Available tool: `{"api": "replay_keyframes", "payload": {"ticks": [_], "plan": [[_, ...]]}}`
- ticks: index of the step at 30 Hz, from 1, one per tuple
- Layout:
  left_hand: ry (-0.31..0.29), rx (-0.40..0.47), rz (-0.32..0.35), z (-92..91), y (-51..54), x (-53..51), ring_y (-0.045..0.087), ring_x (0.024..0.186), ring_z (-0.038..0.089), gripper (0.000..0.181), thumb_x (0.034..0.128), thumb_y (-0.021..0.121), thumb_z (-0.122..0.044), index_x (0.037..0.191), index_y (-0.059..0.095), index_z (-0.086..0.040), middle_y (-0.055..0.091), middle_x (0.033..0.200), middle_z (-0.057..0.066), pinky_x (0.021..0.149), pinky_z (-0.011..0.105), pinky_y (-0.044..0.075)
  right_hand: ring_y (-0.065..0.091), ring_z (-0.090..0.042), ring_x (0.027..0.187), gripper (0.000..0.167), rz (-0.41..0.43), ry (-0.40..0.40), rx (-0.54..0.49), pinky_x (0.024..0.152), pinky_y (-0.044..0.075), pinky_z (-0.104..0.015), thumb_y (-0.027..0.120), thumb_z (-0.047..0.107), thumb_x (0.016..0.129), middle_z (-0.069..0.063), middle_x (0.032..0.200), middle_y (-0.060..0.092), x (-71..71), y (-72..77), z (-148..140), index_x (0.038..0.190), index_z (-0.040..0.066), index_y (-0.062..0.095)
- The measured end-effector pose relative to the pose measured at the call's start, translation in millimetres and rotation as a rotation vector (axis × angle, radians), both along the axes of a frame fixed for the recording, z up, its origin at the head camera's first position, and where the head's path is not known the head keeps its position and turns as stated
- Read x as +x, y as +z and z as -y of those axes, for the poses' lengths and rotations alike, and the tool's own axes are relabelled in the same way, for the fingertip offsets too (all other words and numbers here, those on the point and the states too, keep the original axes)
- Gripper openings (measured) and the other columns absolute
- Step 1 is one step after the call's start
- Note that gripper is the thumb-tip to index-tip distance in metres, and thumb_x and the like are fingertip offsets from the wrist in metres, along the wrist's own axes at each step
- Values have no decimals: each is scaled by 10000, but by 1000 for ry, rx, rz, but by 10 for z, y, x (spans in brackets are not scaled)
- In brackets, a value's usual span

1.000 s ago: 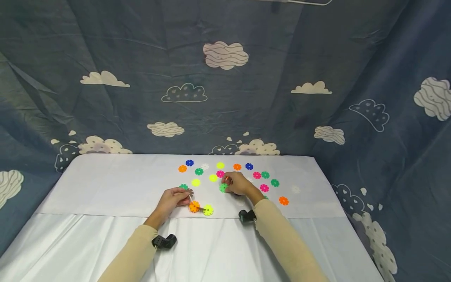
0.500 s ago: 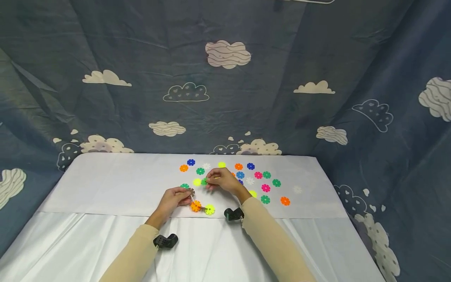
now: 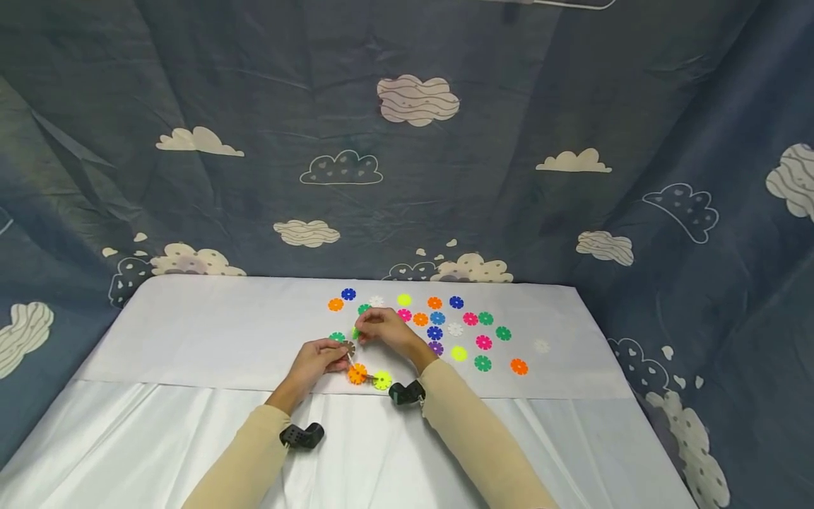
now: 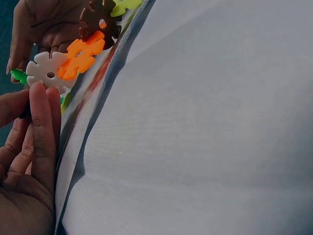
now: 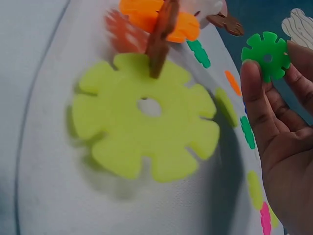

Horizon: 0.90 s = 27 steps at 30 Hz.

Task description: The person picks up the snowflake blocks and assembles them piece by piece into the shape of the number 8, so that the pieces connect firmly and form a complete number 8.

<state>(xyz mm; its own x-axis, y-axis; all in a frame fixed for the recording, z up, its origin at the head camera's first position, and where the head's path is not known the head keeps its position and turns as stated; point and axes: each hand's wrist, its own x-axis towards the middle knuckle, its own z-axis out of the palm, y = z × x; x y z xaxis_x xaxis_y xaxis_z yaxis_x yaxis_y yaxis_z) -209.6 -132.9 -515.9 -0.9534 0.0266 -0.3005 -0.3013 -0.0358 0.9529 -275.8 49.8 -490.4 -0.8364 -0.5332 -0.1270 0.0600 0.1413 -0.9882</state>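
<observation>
My left hand (image 3: 316,362) pinches a chain of notched plastic discs near its end. The chain has a brown disc (image 5: 227,24) at the fingertips, then a white disc (image 4: 41,69), an orange disc (image 3: 357,374), another brown disc (image 4: 94,22) and a yellow-green disc (image 5: 117,137). They interlock by their slots at angles. My right hand (image 3: 389,331) pinches a loose green disc (image 5: 266,55) between thumb and fingers. In the head view that green disc is just above the end brown disc; whether they touch is hard to tell. Fingers partly hide the end of the chain.
Several loose discs lie flat across the white table (image 3: 210,332), among them a blue disc (image 3: 348,294), a purple disc (image 3: 435,348) and a pink disc (image 3: 484,342). A dark cloud-print curtain (image 3: 267,106) hangs behind and at both sides.
My right hand has moved left with the green disc, from the middle of the loose discs to beside the left hand's fingertips. The left hand and chain have stayed nearly still.
</observation>
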Motion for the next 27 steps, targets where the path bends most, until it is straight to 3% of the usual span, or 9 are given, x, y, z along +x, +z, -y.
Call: {"api": "replay_keyframes", "payload": {"ticks": [9, 21, 27], "plan": [[1, 1, 2, -1, -4, -4, 673, 688, 118, 174, 943, 594, -29, 1065, 583, 95, 713, 894, 112, 695, 236, 577, 629, -161, 777, 158, 17, 1, -45, 846, 556, -323, 556, 42, 965, -70, 900, 650, 8, -41, 70, 1051, -83, 599], [5, 0, -3, 4, -1, -11, 678, 694, 135, 164, 946, 586, -19, 1061, 578, 97, 709, 859, 98, 701, 248, 579, 625, -147, 745, 171, -66, 20, 36, 783, 563, -329, 601, 37, 935, -193, 929, 656, -7, -16, 104, 1044, -95, 612], [18, 0, -3, 2, -12, 5, 679, 691, 132, 173, 946, 587, -23, 1070, 577, 98, 710, 852, 94, 699, 246, 578, 623, -136, 739, 128, -93, 2, 66, 743, 545, -271, 626, 37, 918, -125, 879, 667, 6, -34, 118, 997, -63, 641]]}}
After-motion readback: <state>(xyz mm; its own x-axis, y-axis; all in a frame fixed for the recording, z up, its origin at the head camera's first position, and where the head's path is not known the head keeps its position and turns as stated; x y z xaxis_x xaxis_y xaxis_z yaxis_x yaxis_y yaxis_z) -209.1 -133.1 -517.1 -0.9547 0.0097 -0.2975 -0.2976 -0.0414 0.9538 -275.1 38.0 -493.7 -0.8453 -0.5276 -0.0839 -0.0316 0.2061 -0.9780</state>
